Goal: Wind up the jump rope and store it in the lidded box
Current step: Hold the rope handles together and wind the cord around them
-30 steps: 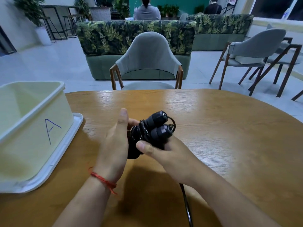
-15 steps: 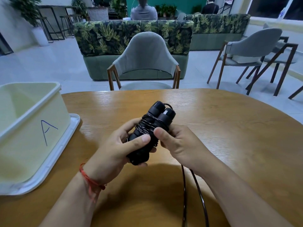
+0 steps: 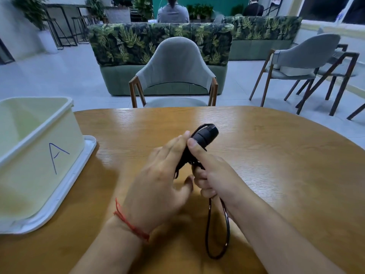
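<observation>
The black jump rope's handles [image 3: 205,135] stick up between my hands above the wooden table [image 3: 266,155], with cord wound around them. My right hand [image 3: 211,173] grips the bundle, thumb pressed on its upper part. My left hand [image 3: 158,180] lies flat against the bundle's left side, fingers stretched out and hiding the wound part. A short loop of loose cord [image 3: 217,232] hangs down from my right hand onto the table. The pale yellow box [image 3: 39,155], marked with a blue "A", stands open at the left on its white lid [image 3: 79,171].
A grey chair [image 3: 173,72] faces me across the table, in front of a leaf-patterned sofa [image 3: 160,42]. More chairs [image 3: 300,62] stand at the right. Two people sit with their backs to me far behind the sofa.
The bundle has turned in my hands. My left hand went from gripping it to lying flat against its side, and the right hand now holds it. The loose cord is now a short loop.
</observation>
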{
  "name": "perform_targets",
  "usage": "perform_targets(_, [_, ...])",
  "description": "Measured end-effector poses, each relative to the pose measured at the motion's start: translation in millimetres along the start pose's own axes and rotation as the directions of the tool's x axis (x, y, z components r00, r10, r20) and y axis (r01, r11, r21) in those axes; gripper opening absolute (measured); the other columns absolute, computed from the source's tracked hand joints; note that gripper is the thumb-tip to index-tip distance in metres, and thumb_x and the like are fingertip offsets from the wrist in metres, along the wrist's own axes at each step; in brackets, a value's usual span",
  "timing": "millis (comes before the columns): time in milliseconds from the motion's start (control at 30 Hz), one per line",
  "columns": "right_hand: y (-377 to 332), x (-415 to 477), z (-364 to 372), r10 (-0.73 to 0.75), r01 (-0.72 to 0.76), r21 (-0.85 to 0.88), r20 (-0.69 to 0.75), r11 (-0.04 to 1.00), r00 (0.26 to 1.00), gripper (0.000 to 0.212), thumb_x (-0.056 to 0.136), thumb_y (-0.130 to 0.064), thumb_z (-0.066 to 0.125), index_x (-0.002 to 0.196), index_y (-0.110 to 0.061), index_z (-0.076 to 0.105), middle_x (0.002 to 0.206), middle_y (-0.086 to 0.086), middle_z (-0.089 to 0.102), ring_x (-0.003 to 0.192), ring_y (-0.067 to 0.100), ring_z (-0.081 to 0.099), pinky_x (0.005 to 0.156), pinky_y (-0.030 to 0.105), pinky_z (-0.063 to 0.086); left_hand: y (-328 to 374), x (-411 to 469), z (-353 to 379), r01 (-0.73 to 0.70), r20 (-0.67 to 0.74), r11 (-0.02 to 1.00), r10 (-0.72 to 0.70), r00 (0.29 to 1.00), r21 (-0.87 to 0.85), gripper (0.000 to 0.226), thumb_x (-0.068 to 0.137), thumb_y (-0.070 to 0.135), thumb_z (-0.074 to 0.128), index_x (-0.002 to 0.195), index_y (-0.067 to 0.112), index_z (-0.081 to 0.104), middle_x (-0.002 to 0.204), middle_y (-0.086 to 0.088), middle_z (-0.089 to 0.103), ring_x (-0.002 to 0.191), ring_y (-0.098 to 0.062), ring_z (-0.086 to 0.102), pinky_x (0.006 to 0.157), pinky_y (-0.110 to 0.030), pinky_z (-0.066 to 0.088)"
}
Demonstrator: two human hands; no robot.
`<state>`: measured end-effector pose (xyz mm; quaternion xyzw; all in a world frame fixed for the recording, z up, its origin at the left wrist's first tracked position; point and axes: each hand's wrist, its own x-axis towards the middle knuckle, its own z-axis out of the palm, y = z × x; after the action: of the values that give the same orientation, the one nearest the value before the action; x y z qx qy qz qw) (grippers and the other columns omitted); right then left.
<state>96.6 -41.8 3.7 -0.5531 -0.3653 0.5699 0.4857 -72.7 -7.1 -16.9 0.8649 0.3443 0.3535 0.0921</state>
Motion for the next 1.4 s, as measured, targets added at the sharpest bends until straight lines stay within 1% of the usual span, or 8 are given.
perform_targets(100, [-0.3,1.6,-4.8,-0.019,0.017,0.082,0.020,0.996,1.000,0.050,0.091,-0.075,0.067,0.088,-0.026,0.076,0.064,-0.005,0.029,0.051,0.008,0.023,0.044,0.022,0.015,-2.6,-0.6,-8.2,0.249,0.073,0.882,-0.240,0.968,-0.400,0.077,0.096,0.039,0.067,0.166,0.041,0.035,0.146,0.020,0.065,0.135,0.000,0.060,0.110,-0.021,0.048])
perform_targets(200, [0.2,2.4,-7.5,-0.070,0.048,0.195,0.111,0.980,0.991,0.052,0.086,-0.075,0.067,0.101,-0.027,0.083,0.068,-0.003,0.029,0.054,0.008,0.021,0.046,0.022,0.015,-2.8,10.2,-15.9,0.478,0.244,0.489,-0.467,0.850,-0.730,0.070,0.086,0.058,0.071,0.150,0.033,0.057,0.136,0.003,0.076,0.122,-0.014,0.075,0.094,-0.034,0.062])
perform_targets(300, [1.5,2.0,-8.0,-0.091,0.067,0.142,0.168,0.988,0.982,0.050,0.088,-0.071,0.065,0.099,-0.024,0.076,0.068,-0.003,0.033,0.052,0.007,0.025,0.046,0.021,0.020,-4.6,18.8,-23.9,0.603,0.453,0.166,-0.514,0.728,-0.781,0.066,0.090,0.051,0.069,0.139,0.007,0.067,0.114,-0.012,0.080,0.089,-0.026,0.076,0.063,-0.034,0.063])
perform_targets(433, [5.5,2.5,-7.3,-0.152,0.113,0.181,0.217,0.977,0.964,0.054,0.097,-0.066,0.066,0.114,-0.015,0.070,0.068,-0.006,0.039,0.050,0.004,0.030,0.046,0.019,0.025,-7.2,17.2,-34.5,0.760,0.685,-0.004,-0.435,0.584,-0.650,0.061,0.092,0.063,0.070,0.126,0.013,0.077,0.097,-0.011,0.078,0.075,-0.025,0.075,0.050,-0.030,0.062])
perform_targets(633, [5.1,1.0,-5.5,-0.321,0.309,0.095,0.173,0.946,0.931,0.020,0.100,-0.056,0.064,0.091,-0.046,0.079,0.067,-0.008,0.036,0.052,0.006,0.029,0.048,0.023,0.024,-7.3,17.9,-30.7,0.786,0.620,0.137,-0.541,0.569,-0.602,0.059,0.090,0.068,0.062,0.112,0.014,0.073,0.080,-0.005,0.062,0.053,-0.015,0.060,0.038,-0.022,0.045])
perform_targets(1133, [11.5,-1.7,-6.1,-0.293,0.236,0.201,0.335,0.951,0.896,0.047,0.078,-0.074,0.083,0.103,-0.034,0.080,0.078,0.001,0.029,0.054,0.002,0.033,0.050,0.017,0.028,-1.6,21.4,-39.4,0.649,0.675,-0.244,-0.459,0.577,-0.721,0.051,0.083,0.044,0.072,0.113,0.004,0.081,0.097,-0.016,0.082,0.072,-0.023,0.082,0.056,-0.031,0.068])
perform_targets(1267, [8.3,-0.9,-9.4,-0.263,0.231,0.134,0.324,0.964,0.909,0.044,0.083,-0.075,0.078,0.104,-0.037,0.080,0.077,-0.003,0.037,0.055,0.003,0.034,0.051,0.018,0.030,1.2,19.1,-38.2,0.613,0.600,-0.146,-0.468,0.649,-0.777,0.036,0.084,0.041,0.071,0.091,0.013,0.091,0.093,-0.008,0.083,0.074,-0.013,0.080,0.057,-0.025,0.066])
perform_targets(1400, [4.4,-1.6,-6.3,-0.208,0.214,-0.012,0.200,0.977,0.958,0.047,0.100,-0.065,0.060,0.118,-0.024,0.074,0.071,-0.003,0.045,0.053,0.008,0.033,0.050,0.025,0.027,-5.1,19.7,-34.0,0.503,0.427,0.026,-0.490,0.760,-0.864,0.037,0.091,0.026,0.084,0.118,0.003,0.076,0.100,-0.011,0.083,0.085,-0.016,0.079,0.069,-0.027,0.067])
